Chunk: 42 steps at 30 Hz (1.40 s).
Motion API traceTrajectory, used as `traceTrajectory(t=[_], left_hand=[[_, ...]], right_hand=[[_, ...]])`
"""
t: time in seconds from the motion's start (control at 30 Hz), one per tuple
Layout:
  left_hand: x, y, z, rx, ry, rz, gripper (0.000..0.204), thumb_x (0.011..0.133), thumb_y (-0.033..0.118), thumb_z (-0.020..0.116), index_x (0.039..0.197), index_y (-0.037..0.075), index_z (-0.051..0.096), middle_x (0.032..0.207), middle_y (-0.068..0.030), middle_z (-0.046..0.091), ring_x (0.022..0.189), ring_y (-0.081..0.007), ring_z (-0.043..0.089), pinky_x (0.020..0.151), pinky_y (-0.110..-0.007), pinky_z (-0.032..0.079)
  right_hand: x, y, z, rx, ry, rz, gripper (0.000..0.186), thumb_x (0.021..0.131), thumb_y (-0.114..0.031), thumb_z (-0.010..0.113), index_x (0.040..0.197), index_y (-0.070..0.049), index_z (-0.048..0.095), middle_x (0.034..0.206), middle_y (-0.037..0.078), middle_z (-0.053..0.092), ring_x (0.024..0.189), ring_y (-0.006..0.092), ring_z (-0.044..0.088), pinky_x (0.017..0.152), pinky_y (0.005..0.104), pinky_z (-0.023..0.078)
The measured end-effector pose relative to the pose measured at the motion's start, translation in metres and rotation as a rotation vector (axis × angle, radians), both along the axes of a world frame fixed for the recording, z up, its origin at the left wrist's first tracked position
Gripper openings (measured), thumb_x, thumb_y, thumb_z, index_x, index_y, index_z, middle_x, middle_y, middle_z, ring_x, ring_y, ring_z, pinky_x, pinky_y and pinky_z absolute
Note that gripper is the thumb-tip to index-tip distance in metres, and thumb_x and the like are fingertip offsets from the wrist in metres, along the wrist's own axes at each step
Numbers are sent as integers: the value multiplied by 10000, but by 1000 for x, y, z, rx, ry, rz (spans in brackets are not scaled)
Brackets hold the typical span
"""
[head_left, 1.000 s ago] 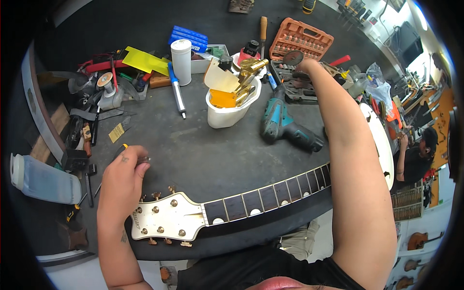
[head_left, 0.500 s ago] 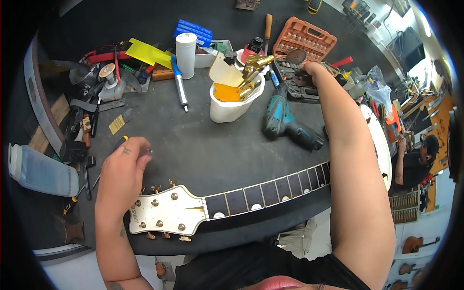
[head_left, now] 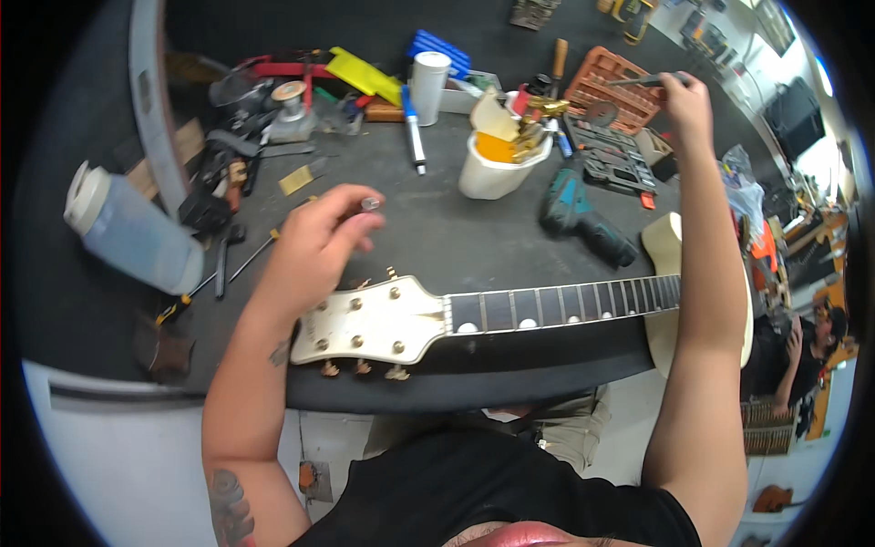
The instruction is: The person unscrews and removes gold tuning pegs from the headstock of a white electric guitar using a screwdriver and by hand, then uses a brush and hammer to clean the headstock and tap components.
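A white electric guitar lies along the bench's front edge, its headstock (head_left: 369,319) at the left with brass-coloured tuners. The dark fingerboard (head_left: 565,306) runs right to the pale body (head_left: 662,242), partly behind my right forearm. Above the headstock, my left hand (head_left: 333,232) is closed in a pinch on a small round shiny metal piece (head_left: 370,205). My right hand (head_left: 690,108) is raised at the far right, closed around a slim dark tool (head_left: 643,80) whose exact kind I cannot make out. That tool points left, over the orange tool case (head_left: 612,87).
A teal cordless drill (head_left: 583,219) and a white tub (head_left: 492,173) of brass-coloured parts stand mid-bench. A grey socket tray (head_left: 620,169) sits beyond the drill. At the left are a water jug (head_left: 137,228) and screwdrivers (head_left: 255,253). Another person (head_left: 802,356) is at the far right.
My right hand has lifted away from the grey tray, bringing up a slim dark tool. My left hand still pinches the small metal piece. The whole view has shifted.
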<state>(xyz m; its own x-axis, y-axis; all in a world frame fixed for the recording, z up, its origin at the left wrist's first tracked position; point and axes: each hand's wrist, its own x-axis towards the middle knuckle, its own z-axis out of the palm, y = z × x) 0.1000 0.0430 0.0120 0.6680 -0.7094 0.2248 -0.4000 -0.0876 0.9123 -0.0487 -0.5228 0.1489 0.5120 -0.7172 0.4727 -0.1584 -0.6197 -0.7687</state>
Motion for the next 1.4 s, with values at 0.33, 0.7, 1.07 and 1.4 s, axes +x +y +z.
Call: traceTrajectory(t=[0.33, 0.7, 1.07, 1.4], left_hand=[[-20, 28, 0, -196, 173, -327, 251, 1111, 168, 606, 1285, 5, 684, 1018, -20, 694, 804, -57, 571, 743, -225, 484], [-24, 25, 5, -88, 226, -330, 310, 1137, 263, 591, 1228, -9, 709, 949, 7, 676, 864, -56, 578, 739, -222, 466], [-12, 20, -9, -270, 453, -560, 314, 1139, 281, 591, 1226, -1, 700, 893, 29, 605, 756, -45, 475, 674, -208, 399], [-9, 25, -1, -211, 343, -510, 307, 1138, 273, 590, 1217, 0, 706, 873, 24, 610, 754, -46, 478, 670, -209, 398]], right_hand=[[-25, 386, -44, 195, -253, 695, 297, 1062, -150, 660, 1312, -24, 561, 971, 44, 693, 884, 111, 663, 811, 279, 523], [-20, 405, -45, -119, -109, 595, 320, 1018, -49, 672, 1310, -29, 542, 926, 116, 688, 850, 221, 700, 785, 375, 550], [-12, 403, -42, 398, -201, 985, 280, 1055, -49, 635, 1326, -1, 582, 1121, 64, 711, 1040, 158, 722, 888, 321, 579], [-2, 397, -53, 400, -320, 903, 306, 1095, -123, 613, 1370, -10, 539, 1165, 59, 686, 1105, 184, 724, 933, 328, 584]])
